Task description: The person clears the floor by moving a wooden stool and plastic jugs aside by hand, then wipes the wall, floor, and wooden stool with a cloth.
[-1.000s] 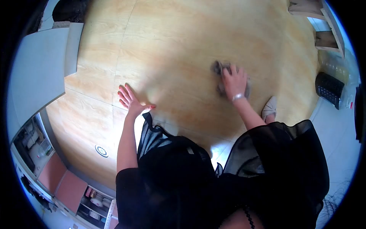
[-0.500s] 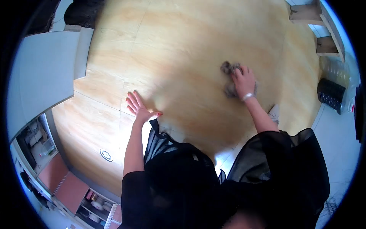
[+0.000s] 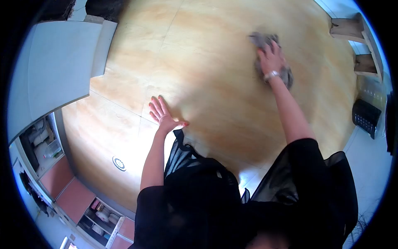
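Note:
A crumpled grey-brown cloth (image 3: 286, 76) lies on the tan tiled floor (image 3: 207, 54), bunched under and around my right hand (image 3: 271, 59). The fingers of that hand press down on the cloth, and a light band circles the wrist. To the left, my left hand (image 3: 166, 118) rests on the floor with its fingers spread and nothing in it. Black sheer fabric hangs just below its thumb.
A round floor drain (image 3: 119, 163) is at the lower left. Pale cabinet panels (image 3: 58, 62) stand on the left, above shelves with dishes (image 3: 103, 216). On the right are a wooden frame (image 3: 348, 29) and a black basket (image 3: 365, 117).
My right hand has moved up and to the right with the cloth, and that arm reaches further out. The view has shifted, and my left hand stays spread on the floor.

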`<action>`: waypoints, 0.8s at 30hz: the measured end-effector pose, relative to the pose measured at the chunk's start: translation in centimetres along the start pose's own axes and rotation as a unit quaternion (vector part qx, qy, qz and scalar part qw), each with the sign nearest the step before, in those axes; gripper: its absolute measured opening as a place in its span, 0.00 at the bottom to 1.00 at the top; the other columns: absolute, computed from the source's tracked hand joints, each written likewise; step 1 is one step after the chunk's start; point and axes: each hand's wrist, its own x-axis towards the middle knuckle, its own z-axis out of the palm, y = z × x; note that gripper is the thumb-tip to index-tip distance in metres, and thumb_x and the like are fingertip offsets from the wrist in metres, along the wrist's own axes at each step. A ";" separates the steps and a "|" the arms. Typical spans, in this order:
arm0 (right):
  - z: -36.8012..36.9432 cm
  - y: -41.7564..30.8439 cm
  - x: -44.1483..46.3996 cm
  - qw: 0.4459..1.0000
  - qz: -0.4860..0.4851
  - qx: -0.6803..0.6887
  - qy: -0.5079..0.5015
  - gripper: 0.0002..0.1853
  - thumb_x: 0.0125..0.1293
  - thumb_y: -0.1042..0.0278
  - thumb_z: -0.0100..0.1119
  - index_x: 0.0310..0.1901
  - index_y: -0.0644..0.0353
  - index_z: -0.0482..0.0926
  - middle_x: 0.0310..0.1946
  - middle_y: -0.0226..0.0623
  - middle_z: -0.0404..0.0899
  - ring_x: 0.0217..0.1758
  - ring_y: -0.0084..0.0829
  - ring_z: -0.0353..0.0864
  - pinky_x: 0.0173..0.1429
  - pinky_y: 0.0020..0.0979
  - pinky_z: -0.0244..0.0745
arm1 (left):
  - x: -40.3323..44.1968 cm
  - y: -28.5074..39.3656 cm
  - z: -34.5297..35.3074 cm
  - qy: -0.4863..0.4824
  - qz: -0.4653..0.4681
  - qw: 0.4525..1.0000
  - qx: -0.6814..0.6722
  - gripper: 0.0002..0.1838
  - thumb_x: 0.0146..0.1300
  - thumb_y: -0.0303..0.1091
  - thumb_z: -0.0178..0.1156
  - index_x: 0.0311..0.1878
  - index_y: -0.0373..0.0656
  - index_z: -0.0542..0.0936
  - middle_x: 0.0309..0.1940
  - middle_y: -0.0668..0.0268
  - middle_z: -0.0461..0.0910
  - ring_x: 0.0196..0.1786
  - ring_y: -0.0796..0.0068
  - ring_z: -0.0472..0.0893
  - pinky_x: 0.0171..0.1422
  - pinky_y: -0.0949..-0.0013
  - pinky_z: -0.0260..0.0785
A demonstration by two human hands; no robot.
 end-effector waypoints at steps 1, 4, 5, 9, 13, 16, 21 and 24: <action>0.7 -2.7 0.8 0.999 -0.041 -0.010 0.007 0.20 0.56 0.50 0.49 0.52 0.37 0.71 0.58 0.26 0.61 0.61 0.40 0.59 0.58 0.48 0.56 | 0.0 0.1 -0.1 0.000 -0.003 1.000 0.003 0.83 0.13 0.59 0.75 0.62 0.51 0.17 0.62 0.55 0.08 0.64 0.53 0.12 0.66 0.46 0.15; -0.4 -11.0 1.5 0.964 -0.210 0.067 -0.151 0.21 0.57 0.54 0.49 0.55 0.32 0.67 0.61 0.26 0.59 0.63 0.39 0.55 0.59 0.52 0.52 | -0.2 0.1 -0.2 -0.003 0.005 1.000 -0.002 0.81 0.17 0.59 0.74 0.63 0.48 0.19 0.63 0.52 0.12 0.65 0.52 0.13 0.66 0.48 0.14; -0.2 -13.3 1.1 0.940 -0.269 0.071 -0.195 0.22 0.58 0.55 0.49 0.56 0.31 0.66 0.61 0.25 0.58 0.63 0.39 0.54 0.59 0.53 0.51 | -0.2 0.1 -0.2 -0.005 0.002 1.000 -0.001 0.81 0.17 0.59 0.74 0.63 0.48 0.19 0.63 0.52 0.12 0.65 0.52 0.13 0.66 0.48 0.14; 0.4 -17.0 -6.3 0.866 -0.432 0.090 -0.234 0.22 0.53 0.60 0.54 0.53 0.35 0.69 0.60 0.24 0.59 0.64 0.38 0.53 0.60 0.51 0.50 | 0.0 0.0 -0.2 0.014 0.020 1.000 -0.012 0.81 0.17 0.59 0.74 0.63 0.47 0.20 0.64 0.51 0.13 0.66 0.51 0.14 0.66 0.48 0.15; -2.8 -8.4 -18.1 0.795 -0.483 0.172 -0.324 0.24 0.49 0.60 0.56 0.52 0.41 0.70 0.62 0.29 0.56 0.67 0.41 0.48 0.62 0.53 0.49 | -0.2 0.0 -0.2 0.001 0.008 1.000 -0.007 0.82 0.15 0.59 0.75 0.63 0.51 0.18 0.63 0.55 0.10 0.65 0.53 0.12 0.66 0.48 0.15; -6.8 1.6 -27.8 0.752 -0.508 0.172 -0.382 0.22 0.52 0.65 0.49 0.52 0.43 0.69 0.61 0.31 0.58 0.69 0.41 0.46 0.60 0.52 0.47 | -0.4 0.8 -0.9 -0.014 -0.007 1.000 0.005 0.81 0.18 0.58 0.75 0.63 0.50 0.18 0.63 0.54 0.10 0.65 0.52 0.13 0.66 0.48 0.15; -6.7 5.0 -27.0 0.799 -0.470 0.140 -0.350 0.24 0.52 0.65 0.48 0.54 0.39 0.68 0.61 0.30 0.58 0.68 0.39 0.48 0.59 0.52 0.47 | -0.3 0.5 -0.6 -0.008 -0.003 1.000 0.008 0.81 0.19 0.60 0.74 0.63 0.50 0.18 0.63 0.53 0.11 0.65 0.52 0.13 0.66 0.48 0.14; -5.5 0.5 -18.7 0.928 -0.286 0.051 -0.234 0.27 0.50 0.67 0.52 0.55 0.37 0.67 0.61 0.31 0.57 0.67 0.38 0.49 0.61 0.52 0.47 | -0.3 0.2 -0.1 0.011 0.010 1.000 0.010 0.81 0.17 0.61 0.73 0.63 0.49 0.18 0.64 0.53 0.12 0.66 0.52 0.14 0.66 0.48 0.15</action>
